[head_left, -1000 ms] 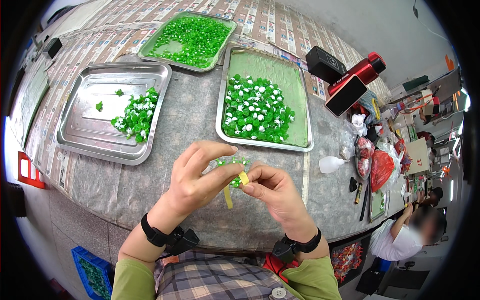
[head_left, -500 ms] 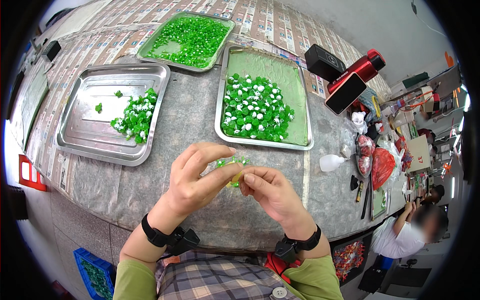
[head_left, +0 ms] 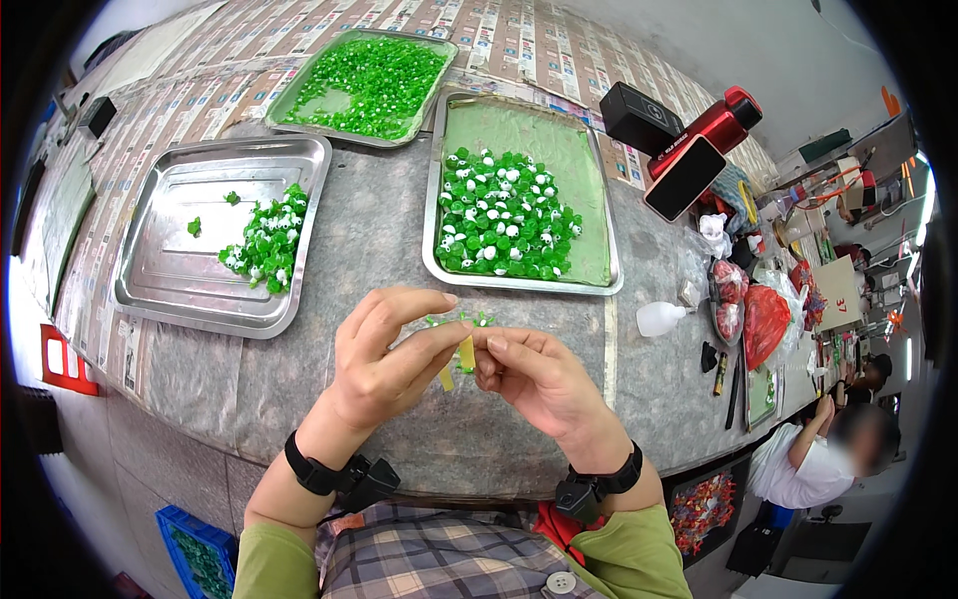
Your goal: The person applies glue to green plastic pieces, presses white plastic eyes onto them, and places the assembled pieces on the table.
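Observation:
My left hand (head_left: pixel 384 349) and my right hand (head_left: pixel 534 379) meet above the near part of the table, thumbs and fingers pinched together. Between them is a small green plastic piece with white dots (head_left: pixel 482 320), partly hidden by my fingers. A narrow yellow strip (head_left: pixel 466 354) hangs at the fingertips, and a second yellow end (head_left: pixel 446 378) shows below my left fingers. Just beyond the hands, a tray lined with green cloth (head_left: pixel 605 225) bears a heap of green and white frog-like beads (head_left: pixel 507 215).
At the left, a bare metal tray (head_left: pixel 165 240) holds a smaller heap of beads (head_left: pixel 269 240). A third tray (head_left: pixel 439 100) of green pieces lies farther back. On the right are a phone (head_left: pixel 686 178), red bottle (head_left: pixel 728 115), black box (head_left: pixel 639 117) and white squeeze bottle (head_left: pixel 659 318). Another person (head_left: pixel 798 464) sits far right.
My fingers have shifted slightly around the green piece. The yellow strip, mostly hidden before, now hangs down in plain sight with two ends showing.

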`<state>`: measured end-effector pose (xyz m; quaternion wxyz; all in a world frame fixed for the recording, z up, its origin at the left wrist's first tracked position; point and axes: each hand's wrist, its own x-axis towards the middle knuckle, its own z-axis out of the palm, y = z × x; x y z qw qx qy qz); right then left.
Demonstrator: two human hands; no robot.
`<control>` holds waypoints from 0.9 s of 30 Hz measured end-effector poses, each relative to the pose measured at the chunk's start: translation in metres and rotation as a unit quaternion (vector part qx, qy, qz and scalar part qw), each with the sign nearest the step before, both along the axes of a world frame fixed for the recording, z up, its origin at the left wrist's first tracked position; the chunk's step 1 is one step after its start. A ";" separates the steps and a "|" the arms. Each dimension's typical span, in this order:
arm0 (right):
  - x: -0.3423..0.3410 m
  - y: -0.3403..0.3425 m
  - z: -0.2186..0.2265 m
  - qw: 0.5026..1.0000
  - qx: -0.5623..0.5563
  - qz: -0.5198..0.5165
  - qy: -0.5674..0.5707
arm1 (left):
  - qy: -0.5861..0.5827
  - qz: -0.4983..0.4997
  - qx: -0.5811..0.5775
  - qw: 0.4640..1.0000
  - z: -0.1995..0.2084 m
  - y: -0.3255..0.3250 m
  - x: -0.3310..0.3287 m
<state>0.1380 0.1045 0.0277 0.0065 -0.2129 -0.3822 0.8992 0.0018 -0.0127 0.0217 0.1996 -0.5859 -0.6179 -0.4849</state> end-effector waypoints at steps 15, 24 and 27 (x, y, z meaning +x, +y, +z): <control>0.001 -0.002 0.005 1.000 0.027 -0.007 0.004 | -0.015 0.007 -0.021 1.000 0.000 0.000 0.000; 0.001 -0.004 0.002 0.998 0.059 -0.006 0.007 | -0.025 0.003 -0.026 0.999 -0.001 0.000 0.000; 0.000 -0.004 0.003 0.998 0.067 -0.002 0.007 | -0.025 0.007 -0.025 0.999 -0.001 0.000 0.000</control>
